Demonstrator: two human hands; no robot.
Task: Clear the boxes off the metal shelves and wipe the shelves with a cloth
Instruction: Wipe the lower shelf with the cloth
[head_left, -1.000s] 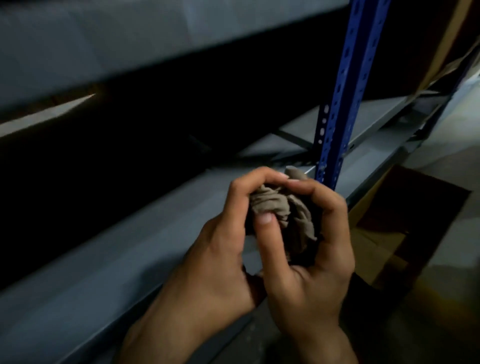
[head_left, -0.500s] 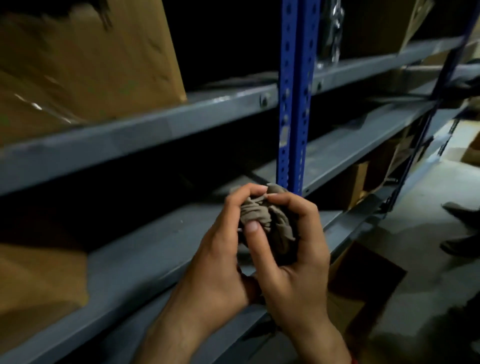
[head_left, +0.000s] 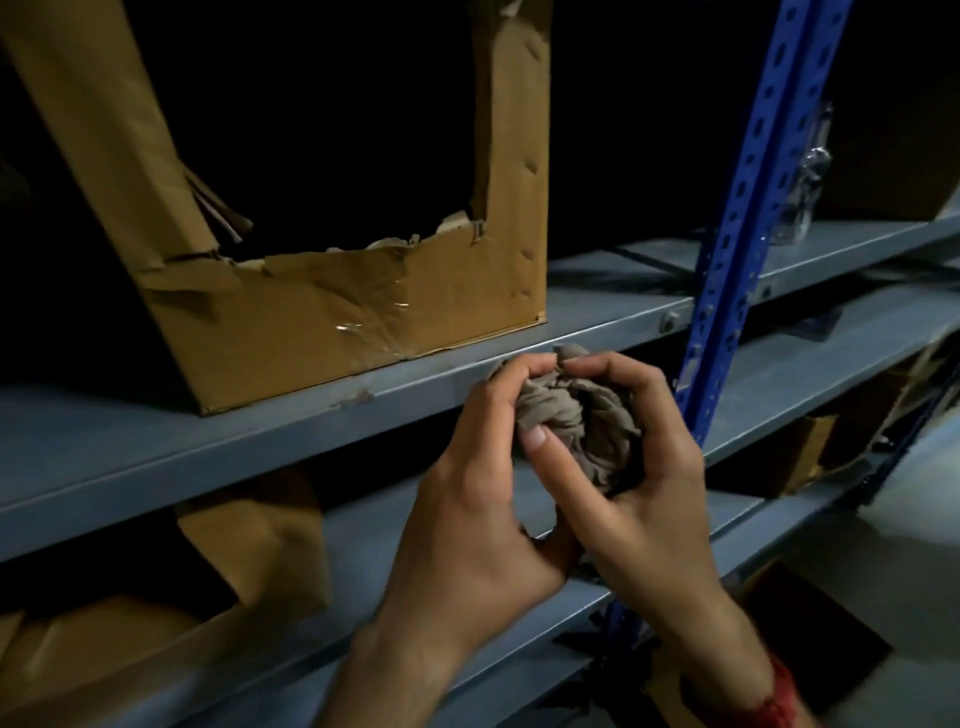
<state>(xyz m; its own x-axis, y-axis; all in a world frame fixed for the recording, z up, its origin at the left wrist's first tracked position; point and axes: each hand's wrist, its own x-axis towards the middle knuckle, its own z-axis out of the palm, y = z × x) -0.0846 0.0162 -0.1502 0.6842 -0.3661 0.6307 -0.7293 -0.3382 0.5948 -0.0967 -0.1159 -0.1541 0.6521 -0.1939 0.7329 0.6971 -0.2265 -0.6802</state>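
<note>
Head-worn view, close, facing the shelves (head_left: 363, 415)

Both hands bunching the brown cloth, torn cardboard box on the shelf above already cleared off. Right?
Not quite: in the head view the torn brown cardboard box sits on the grey metal shelf. Both the left hand and right hand do bunch the crumpled brown cloth.

Both hands bunch a crumpled tan cloth (head_left: 576, 415) in front of the grey metal shelf (head_left: 208, 447) — left hand (head_left: 467, 519) and right hand (head_left: 644, 509) curled around it. A torn cardboard box (head_left: 332, 312) stands on that shelf, left of the blue perforated upright (head_left: 748, 218).
</note>
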